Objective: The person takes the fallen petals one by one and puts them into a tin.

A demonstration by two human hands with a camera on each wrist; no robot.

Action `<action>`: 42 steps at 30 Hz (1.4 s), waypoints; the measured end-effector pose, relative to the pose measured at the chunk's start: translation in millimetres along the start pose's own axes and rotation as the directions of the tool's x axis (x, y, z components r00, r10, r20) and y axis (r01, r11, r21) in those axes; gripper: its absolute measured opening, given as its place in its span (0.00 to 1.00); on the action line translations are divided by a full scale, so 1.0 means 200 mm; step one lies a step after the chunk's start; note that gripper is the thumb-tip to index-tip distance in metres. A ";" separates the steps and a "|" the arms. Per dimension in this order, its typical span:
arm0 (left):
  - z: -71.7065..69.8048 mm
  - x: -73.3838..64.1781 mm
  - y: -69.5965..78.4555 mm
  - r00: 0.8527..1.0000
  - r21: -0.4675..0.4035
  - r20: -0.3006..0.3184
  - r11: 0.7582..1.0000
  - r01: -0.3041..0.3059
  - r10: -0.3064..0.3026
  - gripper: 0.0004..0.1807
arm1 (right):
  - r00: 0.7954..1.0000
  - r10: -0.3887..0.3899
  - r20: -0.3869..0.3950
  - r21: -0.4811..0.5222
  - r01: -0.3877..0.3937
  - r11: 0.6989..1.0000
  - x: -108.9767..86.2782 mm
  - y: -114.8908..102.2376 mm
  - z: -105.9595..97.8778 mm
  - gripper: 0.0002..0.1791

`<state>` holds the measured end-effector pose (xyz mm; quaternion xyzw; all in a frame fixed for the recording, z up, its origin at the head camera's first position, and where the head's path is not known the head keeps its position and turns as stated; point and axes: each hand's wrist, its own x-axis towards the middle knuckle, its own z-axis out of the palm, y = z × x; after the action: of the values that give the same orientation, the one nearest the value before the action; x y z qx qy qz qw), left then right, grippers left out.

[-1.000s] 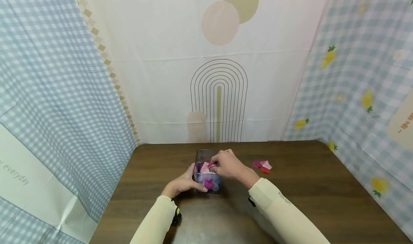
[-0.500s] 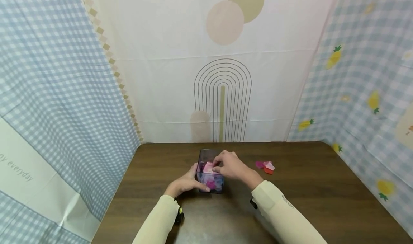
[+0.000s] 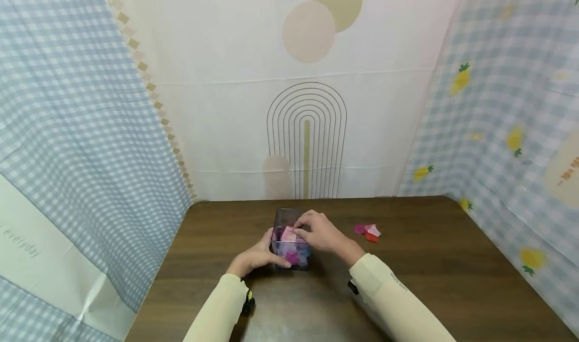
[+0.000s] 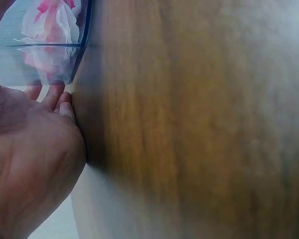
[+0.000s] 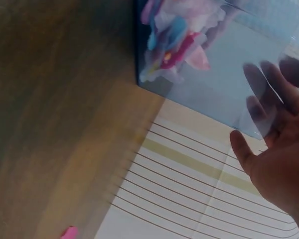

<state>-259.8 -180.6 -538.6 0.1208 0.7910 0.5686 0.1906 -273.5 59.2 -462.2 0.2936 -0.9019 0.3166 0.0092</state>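
the small clear plastic box [image 3: 289, 241] of pink and purple paper pieces [image 3: 289, 249] sits mid-worktop [image 3: 429, 276]. the left hand [image 3: 255, 256] cups its left wall, steadying it, while the right hand's [image 3: 321, 231] fingers curl over the rim, apparently pressing the contents down. a few loose pink and red paper pieces [image 3: 368, 232] lie to the right.

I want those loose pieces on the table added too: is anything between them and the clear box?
Nothing visible. The loose pieces lie to the right of the clear box on bare table; only the right hand, over the box's opening, is near.
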 end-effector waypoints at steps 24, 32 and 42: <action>-0.01 -0.04 -0.03 0.999 0.053 -0.026 0.998 0.033 -0.031 0.65 | 0.929 0.094 -0.358 -0.096 -0.137 0.986 -0.56 0.48 -0.27 0.12; -0.02 -0.04 0.00 0.999 0.113 -0.004 0.992 0.051 -0.051 0.69 | 0.919 0.241 -0.311 -0.089 -0.281 0.956 -0.73 0.62 -0.34 0.15; -0.01 -0.01 0.02 0.998 0.122 -0.002 0.991 0.061 -0.061 0.70 | 0.929 0.260 -0.263 -0.139 -0.304 0.942 -0.71 0.66 -0.35 0.18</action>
<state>-259.1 -182.8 -534.4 0.1087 0.8275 0.5129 0.2008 -237.3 256.8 -509.0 0.1178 -0.9516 0.2661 0.0991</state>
